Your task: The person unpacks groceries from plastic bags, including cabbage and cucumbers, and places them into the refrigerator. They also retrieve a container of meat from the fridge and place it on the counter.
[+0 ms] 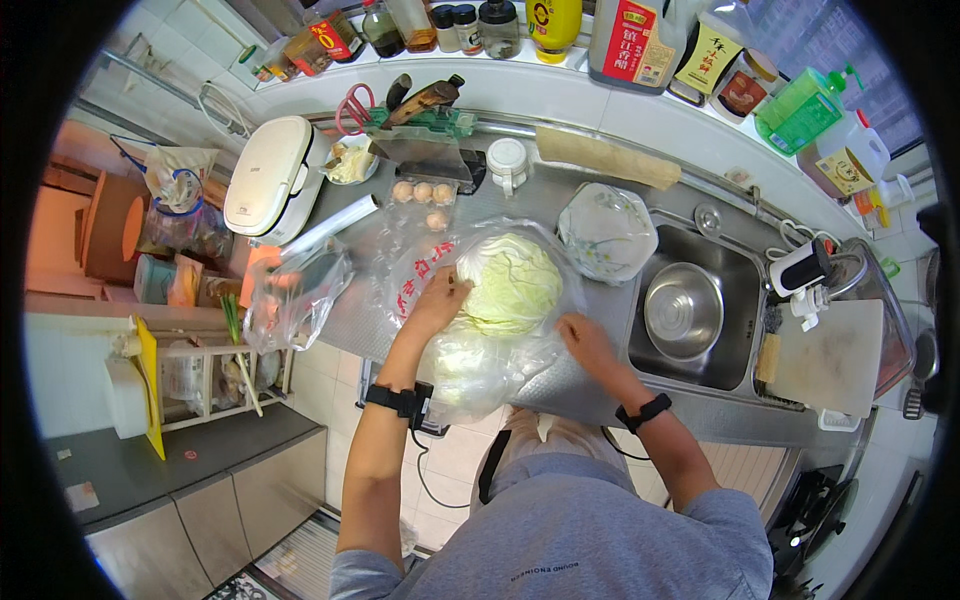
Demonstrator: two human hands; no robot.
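Note:
A pale green head of cabbage (517, 289) lies on the metal counter on a clear plastic bag (480, 367), which spreads around and in front of it. My left hand (442, 296) touches the cabbage's left side with its fingertips; whether it grips a leaf or the bag's edge cannot be told. To the right of the cabbage, my right hand (581, 337) is at the bag's edge with its fingers curled; whether it pinches the film is unclear. Red print shows on the plastic left of the cabbage.
Behind the cabbage are eggs (423, 193) in a clear carton and a white lidded mug (508, 161). Plates under plastic film (607, 232) stand at the back right, beside a sink (742, 360) holding a steel bowl (684, 311). A film roll (330, 225) and a plastic bag (296, 300) lie left.

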